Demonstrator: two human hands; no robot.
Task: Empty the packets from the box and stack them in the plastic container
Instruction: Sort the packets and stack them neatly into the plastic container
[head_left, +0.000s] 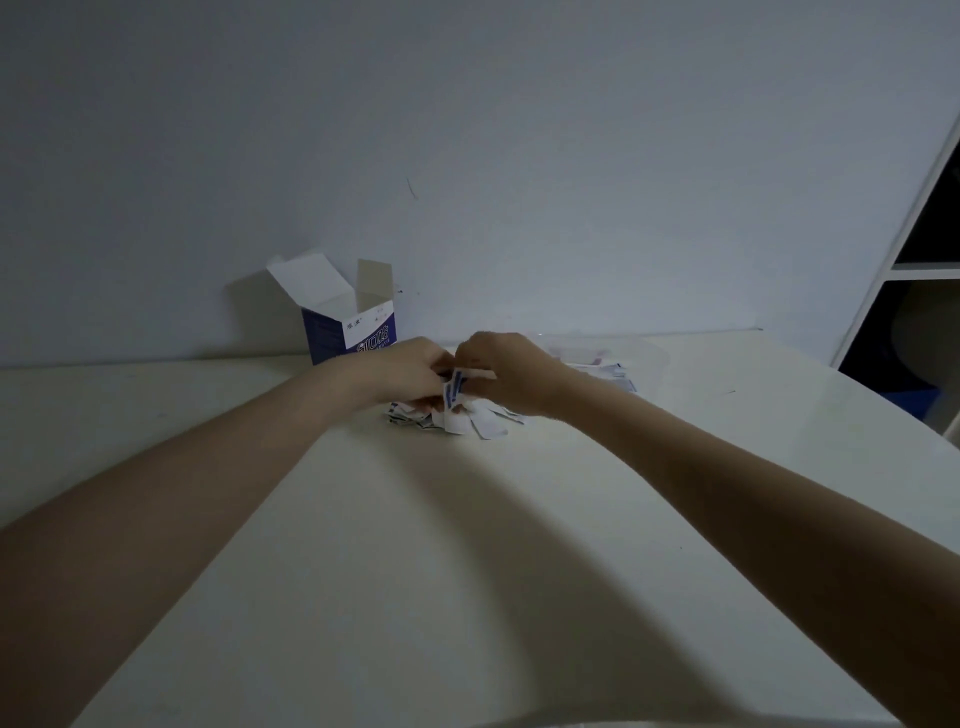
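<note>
1. Fingers: both hands curl in over the pile. Left hand grips a few packets gathered off the table; right hand pinches the same bunch from the other side. Exact fingertip contact is hidden, the view is dim.
2. Risk: the bunch is thin and slippery, and looks splayed rather than squared. A loose pinch likely lets packets fan out or drop on lifting.
3. Risk: the container is clear and hard to see, just beyond the right hand. A wrist bump could shove it or scatter the packets already inside.
4. Position: held packets sit between the two hands' fingers, just above the loose pile on the table. The pile touches or underlies both hands.
5. Box stands open, flaps up, behind the left hand at the wall. Can't tell whether it's empty.
</note>
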